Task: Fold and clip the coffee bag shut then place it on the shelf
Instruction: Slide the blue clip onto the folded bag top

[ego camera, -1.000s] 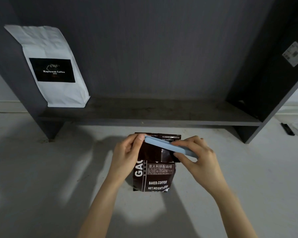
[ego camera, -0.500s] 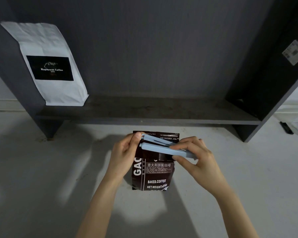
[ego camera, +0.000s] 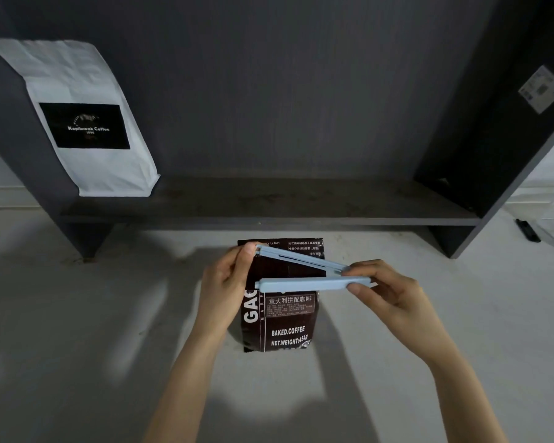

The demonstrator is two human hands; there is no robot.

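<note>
A dark brown coffee bag (ego camera: pixel 282 327) with white print stands upright on the pale floor in front of the shelf, its top folded over. A light blue bag clip (ego camera: pixel 304 284) spans the bag's upper part, its two arms spread apart in a narrow V hinged at the right. My left hand (ego camera: pixel 227 282) grips the bag's top left corner and touches the tip of the clip's upper arm. My right hand (ego camera: pixel 394 295) pinches the clip's hinged end just right of the bag.
A dark grey shelf (ego camera: pixel 269 215) runs low across the view behind the bag. A white coffee bag (ego camera: pixel 87 123) with a black label leans at its left end. The shelf's right side panel (ego camera: pixel 499 148) carries a small sticker (ego camera: pixel 541 89). A black object (ego camera: pixel 527 230) lies on the floor far right.
The clip was shut across the bag's top a second ago; its two arms have spread apart since. The lower arm has dropped down over the bag's front. Both hands keep their places.
</note>
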